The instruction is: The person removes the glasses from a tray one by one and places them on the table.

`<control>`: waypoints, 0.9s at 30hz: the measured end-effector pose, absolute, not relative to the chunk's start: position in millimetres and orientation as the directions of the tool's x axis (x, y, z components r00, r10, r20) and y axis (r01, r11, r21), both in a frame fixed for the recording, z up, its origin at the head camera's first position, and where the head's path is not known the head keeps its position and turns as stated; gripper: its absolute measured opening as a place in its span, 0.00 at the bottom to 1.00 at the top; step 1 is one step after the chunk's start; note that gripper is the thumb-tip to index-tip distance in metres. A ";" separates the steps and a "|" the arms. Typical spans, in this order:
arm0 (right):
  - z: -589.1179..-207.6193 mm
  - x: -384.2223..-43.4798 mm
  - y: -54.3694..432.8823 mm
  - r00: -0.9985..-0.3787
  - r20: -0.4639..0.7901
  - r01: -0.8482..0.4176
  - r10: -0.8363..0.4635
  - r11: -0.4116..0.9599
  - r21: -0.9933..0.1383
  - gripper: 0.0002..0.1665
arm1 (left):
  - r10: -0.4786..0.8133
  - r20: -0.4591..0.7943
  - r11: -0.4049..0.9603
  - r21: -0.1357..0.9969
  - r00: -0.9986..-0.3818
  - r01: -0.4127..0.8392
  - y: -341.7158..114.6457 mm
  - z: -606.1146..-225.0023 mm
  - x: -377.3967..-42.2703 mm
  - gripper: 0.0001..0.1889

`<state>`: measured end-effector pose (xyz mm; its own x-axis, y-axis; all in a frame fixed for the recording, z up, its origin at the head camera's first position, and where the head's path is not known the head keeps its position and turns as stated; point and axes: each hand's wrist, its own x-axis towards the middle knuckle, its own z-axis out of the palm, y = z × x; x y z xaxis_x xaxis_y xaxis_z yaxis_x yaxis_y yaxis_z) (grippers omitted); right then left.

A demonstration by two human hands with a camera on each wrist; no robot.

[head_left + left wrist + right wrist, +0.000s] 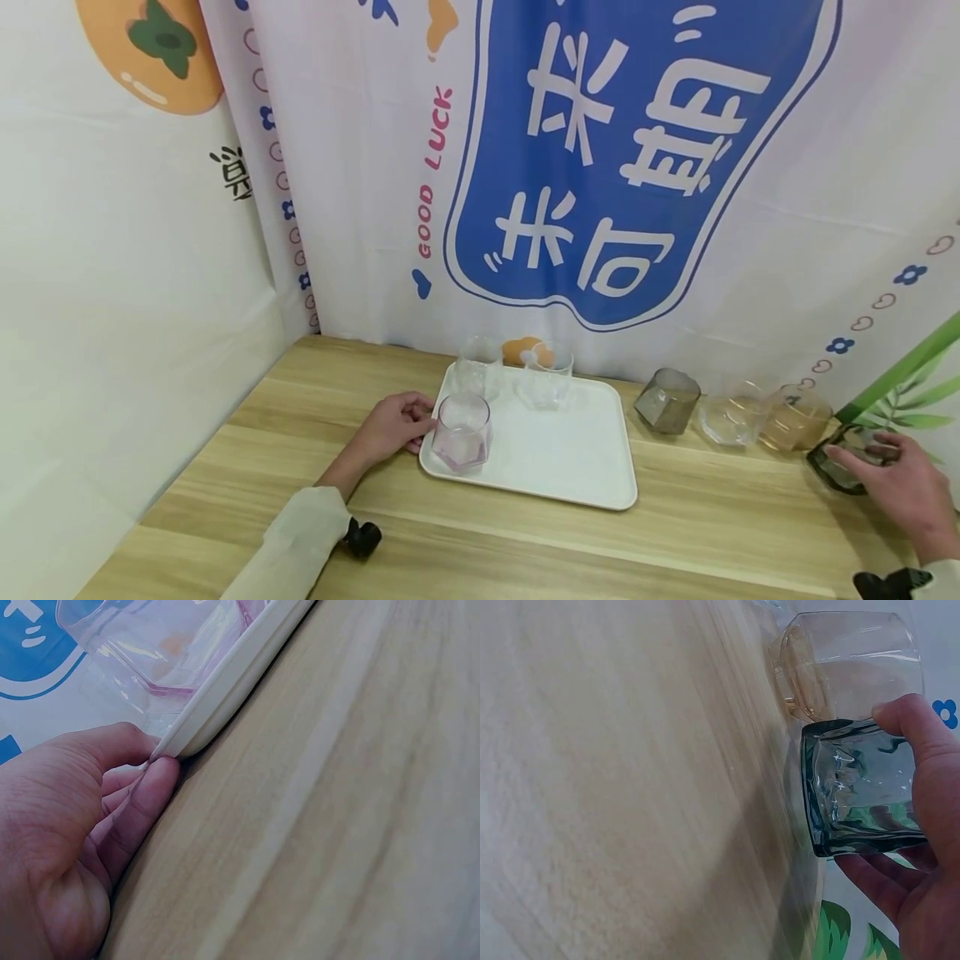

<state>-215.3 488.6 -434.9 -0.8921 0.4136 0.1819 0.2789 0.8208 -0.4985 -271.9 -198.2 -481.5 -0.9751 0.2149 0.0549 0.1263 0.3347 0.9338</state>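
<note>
My left hand (pixel 395 427) pinches the left rim of a white tray (pixel 558 450), thumb over the edge and fingers against its side. Close by that thumb, a pale pink glass (pixel 462 433) stands at the tray's left end. Two clear glasses, one at the back left (pixel 478 371) and one further right (pixel 548 379), also stand on the tray. At the far right my right hand (pixel 903 483) grips a dark green square glass (pixel 862 787), thumb on one side and fingers on the other. An amber glass (pixel 855 664) is right beside it.
Along the back edge, left of the green glass, stand a smoky grey glass (pixel 667 402), a clear glass (pixel 733 415) and the amber one. A printed cloth (pixel 375 208) hangs behind the wooden table (pixel 420 550), and a white wall covering (pixel 112 333) borders it on the left.
</note>
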 end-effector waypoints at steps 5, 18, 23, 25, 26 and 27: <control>-436.5 -216.6 490.5 -0.899 0.183 0.271 0.399 0.832 -0.483 0.56 | 0.216 0.054 0.337 0.933 -0.975 0.127 -198.2 -482.0 -271.9 0.14; -440.6 -217.8 491.5 -0.905 0.203 0.247 0.374 0.850 -0.465 0.57 | 0.225 0.055 0.332 0.934 -0.973 0.130 -198.9 -484.3 -271.4 0.14; -440.9 -218.1 489.5 -0.904 0.180 0.262 0.388 0.835 -0.484 0.59 | 0.223 0.054 0.333 0.934 -0.973 0.128 -198.8 -483.9 -271.7 0.14; -440.3 -219.3 489.1 -0.903 0.166 0.273 0.397 0.826 -0.492 0.60 | 0.220 0.054 0.334 0.934 -0.974 0.128 -198.7 -483.8 -272.4 0.14; -439.9 -219.9 489.0 -0.902 0.156 0.281 0.403 0.821 -0.497 0.60 | 0.219 0.055 0.335 0.933 -0.974 0.128 -198.6 -483.8 -272.7 0.13; -439.3 -220.5 489.1 -0.903 0.146 0.285 0.405 0.817 -0.502 0.60 | 0.219 0.056 0.338 0.932 -0.974 0.129 -198.5 -483.7 -272.9 0.13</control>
<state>-220.5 489.1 -439.3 -0.9026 0.4049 0.1460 0.2851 0.8166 -0.5019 -272.9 -198.5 -483.7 -0.9742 0.2185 0.0559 0.1292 0.3377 0.9323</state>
